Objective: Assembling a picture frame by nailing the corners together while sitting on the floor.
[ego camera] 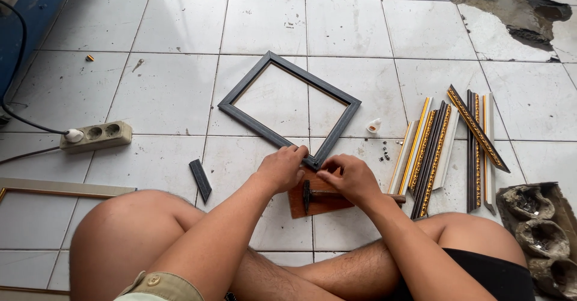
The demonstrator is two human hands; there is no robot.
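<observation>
A dark grey picture frame (252,85) lies as a diamond on the white tiled floor. Its near corner rests on a small brown wooden block (300,205). My left hand (282,167) presses on that corner from the left, and my right hand (351,178) pinches at it from the right, fingertips close together. A hammer (308,194) with a dark head lies on the block under my right hand. Whether the fingers hold a small nail is hidden.
A bundle of gold-trimmed moulding strips (442,148) lies at the right. A short dark strip piece (200,179), a power strip (96,136) with cable, a small white bottle (374,125), loose nails (384,154), another frame (54,190) at left and a grey egg tray (541,235).
</observation>
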